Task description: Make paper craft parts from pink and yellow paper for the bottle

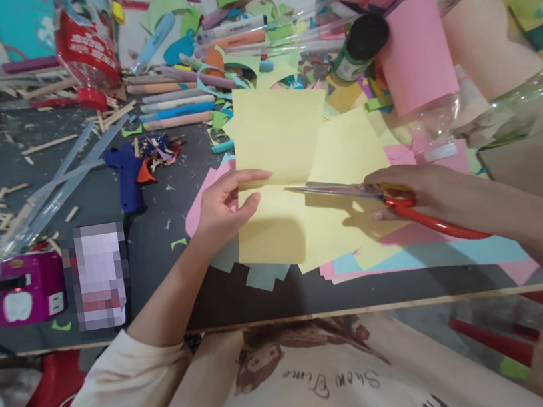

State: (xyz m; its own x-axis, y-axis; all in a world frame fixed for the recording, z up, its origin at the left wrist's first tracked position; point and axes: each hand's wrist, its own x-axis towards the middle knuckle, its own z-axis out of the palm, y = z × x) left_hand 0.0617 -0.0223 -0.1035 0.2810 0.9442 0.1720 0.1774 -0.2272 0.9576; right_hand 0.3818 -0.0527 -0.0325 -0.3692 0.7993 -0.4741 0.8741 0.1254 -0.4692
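My left hand [231,206] pinches the left edge of a yellow sheet [279,131], thumb and fingers bent around it. The sheet has a horizontal crease near its middle. In my right hand [416,193] are red-handled scissors [436,224], their blades pointing left over the sheet near the crease. The blades look nearly closed; whether paper lies between them is hard to tell. A second yellow sheet [345,152] lies to the right, under the scissors, on top of pink and blue paper [411,260].
A blue glue gun [127,180], a phone [100,275] and a purple box [31,288] lie left. Markers [178,111], a red-labelled bottle [86,47] and paper scraps sit behind. Pink-wrapped bottles [416,52] and a dark-capped jar [360,46] stand at the back right.
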